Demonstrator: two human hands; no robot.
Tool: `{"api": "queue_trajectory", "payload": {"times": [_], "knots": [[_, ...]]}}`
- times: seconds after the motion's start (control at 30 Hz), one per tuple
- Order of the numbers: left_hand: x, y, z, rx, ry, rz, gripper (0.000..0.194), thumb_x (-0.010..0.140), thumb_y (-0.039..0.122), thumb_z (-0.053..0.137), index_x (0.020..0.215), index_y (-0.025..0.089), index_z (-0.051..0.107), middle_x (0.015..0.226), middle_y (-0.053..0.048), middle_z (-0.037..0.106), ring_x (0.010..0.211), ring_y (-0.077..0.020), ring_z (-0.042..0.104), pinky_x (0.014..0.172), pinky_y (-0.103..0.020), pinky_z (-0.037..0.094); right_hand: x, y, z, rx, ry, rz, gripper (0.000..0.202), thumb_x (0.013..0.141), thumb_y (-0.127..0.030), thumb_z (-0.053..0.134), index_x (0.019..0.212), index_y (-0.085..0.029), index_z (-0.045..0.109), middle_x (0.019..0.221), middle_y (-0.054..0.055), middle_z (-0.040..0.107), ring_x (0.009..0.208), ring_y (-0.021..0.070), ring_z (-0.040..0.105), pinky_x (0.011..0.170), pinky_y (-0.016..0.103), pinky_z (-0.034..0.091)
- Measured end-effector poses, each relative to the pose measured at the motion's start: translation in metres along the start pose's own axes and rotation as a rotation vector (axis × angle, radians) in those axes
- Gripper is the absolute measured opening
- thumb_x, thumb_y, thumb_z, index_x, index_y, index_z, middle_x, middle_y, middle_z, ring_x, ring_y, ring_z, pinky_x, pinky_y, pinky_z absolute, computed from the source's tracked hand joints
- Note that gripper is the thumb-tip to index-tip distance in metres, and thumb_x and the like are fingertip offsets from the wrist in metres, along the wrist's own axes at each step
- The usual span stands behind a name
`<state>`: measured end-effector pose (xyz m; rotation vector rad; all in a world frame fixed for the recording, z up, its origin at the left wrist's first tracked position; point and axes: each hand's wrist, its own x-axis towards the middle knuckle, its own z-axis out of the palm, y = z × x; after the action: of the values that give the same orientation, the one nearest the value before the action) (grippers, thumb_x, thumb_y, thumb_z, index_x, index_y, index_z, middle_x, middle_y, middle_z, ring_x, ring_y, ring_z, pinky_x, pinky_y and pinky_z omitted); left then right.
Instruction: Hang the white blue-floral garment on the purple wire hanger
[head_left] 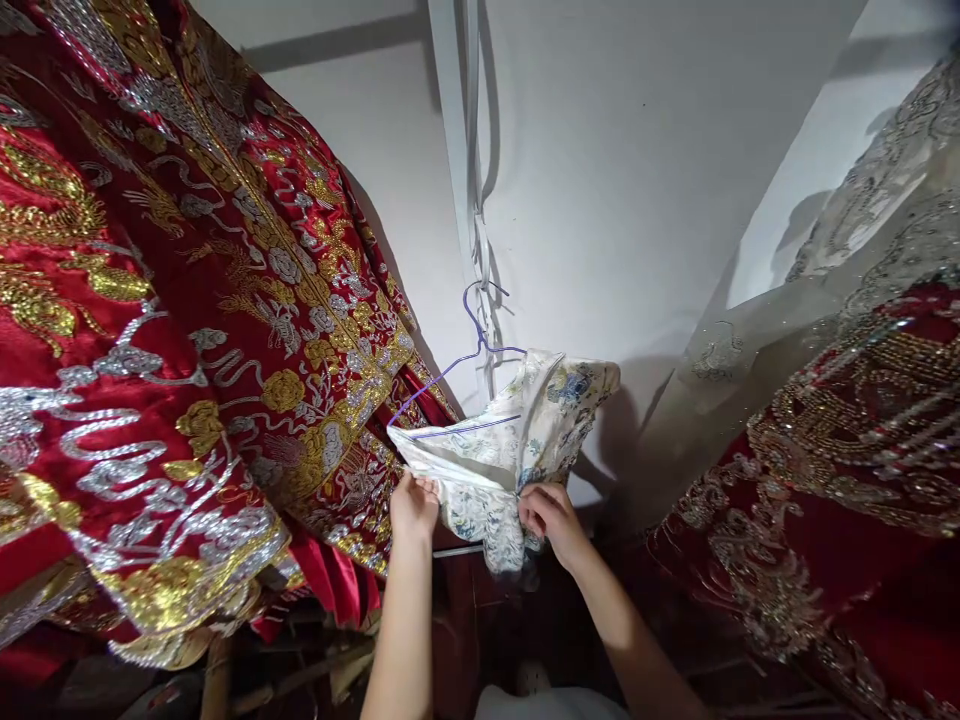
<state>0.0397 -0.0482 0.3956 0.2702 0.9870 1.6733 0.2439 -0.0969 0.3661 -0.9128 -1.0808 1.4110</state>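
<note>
White, flower-printed cloth made the dress (574, 390) at the centre of the frame look light, soft and apt to slip off its purple hanger (481, 336). The left hand (415, 503) was closed on the dress's edge, the right hand (553, 515) pinched its gathered front; firmer seams seemed the safest hold.

The single view looks from the wearer's head, forward and steeply down, facing a white wall (600, 180). It takes in a wide field: both forearms rise from the bottom edge, and the left hand (414, 503) and right hand (547, 515) sit near the middle, within arm's reach, at the floral garment (480, 500). A red embroidered robe (247, 280) stands close on the left, cut off by the frame; the beaded red garment (847, 470) is cut off on the right.
</note>
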Motion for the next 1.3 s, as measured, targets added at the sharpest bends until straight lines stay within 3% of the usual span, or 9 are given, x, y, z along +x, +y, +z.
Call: {"api": "queue_trajectory", "payload": {"times": [0.17,0.3,0.43,0.57,0.67,0.9,1.1,1.2,1.3], "knots": [[-0.02,-0.05,0.003,0.049,-0.063,-0.123,0.002,0.079,0.013,0.064,0.08,0.013,0.066,0.08,-0.006,0.07,0.074,-0.0165,0.065,0.07,-0.026,0.05,-0.021,0.01,-0.036,-0.125,-0.044,0.04,0.03,0.074,-0.028,0.051,0.046,-0.019,0.054,0.042,-0.005,0.042,0.036,0.0072,0.033,0.043,0.024,0.024],[-0.043,-0.054,0.02,0.069,-0.225,-0.113,0.021,0.069,0.025,0.08,0.082,0.014,0.069,0.082,-0.003,0.069,0.076,-0.0143,0.063,0.073,-0.023,0.047,-0.032,0.016,-0.058,-0.355,-0.115,0.148,0.03,0.079,-0.025,0.051,0.05,-0.019,0.056,0.042,-0.004,0.044,0.04,0.0099,0.039,0.047,0.024,0.029],[-0.074,-0.056,0.039,0.136,-0.457,-0.041,0.028,0.073,0.04,0.08,0.082,0.016,0.067,0.083,-0.002,0.065,0.076,-0.0136,0.059,0.073,-0.023,0.045,-0.03,0.024,-0.067,-0.47,0.061,0.105,0.029,0.084,-0.037,0.056,0.065,-0.018,0.065,0.055,0.0,0.054,0.053,0.0148,0.05,0.054,0.026,0.037],[-0.095,-0.066,0.045,0.34,-0.592,0.038,0.027,0.082,0.045,0.071,0.087,0.019,0.068,0.083,-0.002,0.063,0.079,-0.0158,0.056,0.075,-0.025,0.043,-0.029,0.019,-0.061,-0.305,0.119,0.009,0.037,0.088,-0.057,0.056,0.094,-0.022,0.07,0.092,0.008,0.068,0.094,0.0264,0.063,0.085,0.036,0.049],[-0.099,-0.068,0.041,0.579,-0.635,0.137,0.027,0.085,0.045,0.068,0.096,0.021,0.072,0.087,-0.004,0.065,0.083,-0.0201,0.058,0.08,-0.03,0.044,-0.032,0.008,-0.043,-0.165,-0.027,-0.021,0.041,0.089,-0.059,0.056,0.108,-0.026,0.067,0.112,0.009,0.067,0.114,0.0276,0.059,0.101,0.04,0.042],[-0.091,-0.038,0.012,0.832,-0.615,0.306,0.057,0.085,0.041,0.07,0.14,0.031,0.056,0.139,-0.007,0.057,0.134,-0.0271,0.045,0.115,-0.036,0.028,-0.014,-0.016,-0.012,-0.191,-0.28,-0.024,0.017,0.072,-0.021,0.072,0.088,-0.018,0.065,0.084,0.001,0.067,0.082,0.0211,0.061,0.078,0.031,0.046],[-0.069,-0.018,-0.023,0.942,-0.927,-0.031,0.043,0.083,0.052,0.066,0.111,0.02,0.07,0.113,-0.008,0.069,0.111,-0.028,0.058,0.1,-0.036,0.044,-0.015,-0.077,0.003,-0.35,-0.509,-0.024,0.004,0.073,-0.017,0.061,0.076,-0.018,0.059,0.069,-0.003,0.055,0.064,0.0136,0.049,0.059,0.024,0.037],[-0.059,-0.012,-0.044,1.141,-0.991,-0.009,0.031,0.078,0.046,0.071,0.074,0.016,0.065,0.076,-0.002,0.062,0.078,-0.0201,0.054,0.075,-0.029,0.044,-0.036,-0.112,0.007,-0.53,-0.471,-0.223,0.01,0.07,-0.011,0.06,0.07,-0.02,0.058,0.061,-0.005,0.05,0.057,0.0118,0.043,0.055,0.024,0.033],[-0.054,-0.001,-0.06,1.263,-0.969,0.004,0.046,0.08,0.047,0.067,0.056,0.017,0.041,0.058,0.003,0.037,0.062,-0.0121,0.034,0.058,-0.025,0.029,-0.045,-0.135,-0.01,-0.6,-0.279,-0.464,0.01,0.068,-0.012,0.063,0.07,-0.023,0.064,0.062,-0.001,0.06,0.055,0.0146,0.051,0.055,0.027,0.038]]}}
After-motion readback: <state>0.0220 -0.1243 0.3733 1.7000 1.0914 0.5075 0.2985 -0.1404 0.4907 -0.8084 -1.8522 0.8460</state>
